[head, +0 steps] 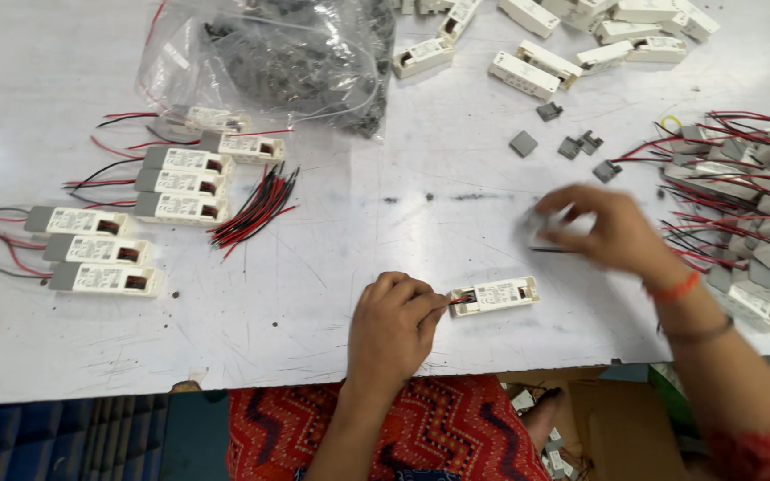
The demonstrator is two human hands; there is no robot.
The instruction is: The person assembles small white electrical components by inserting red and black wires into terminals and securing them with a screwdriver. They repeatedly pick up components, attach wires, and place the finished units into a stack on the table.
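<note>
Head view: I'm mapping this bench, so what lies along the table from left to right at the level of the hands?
Row of white modules with grey caps → bundle of red and black wires → left hand → single white module → right hand → heap of wired modules.

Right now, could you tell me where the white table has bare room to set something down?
Bare patches: the white table between the red-and-black wire bundle and the left hand, and its near-left edge. Crowded: the wired white boxes at right and the clear plastic bag.
</note>
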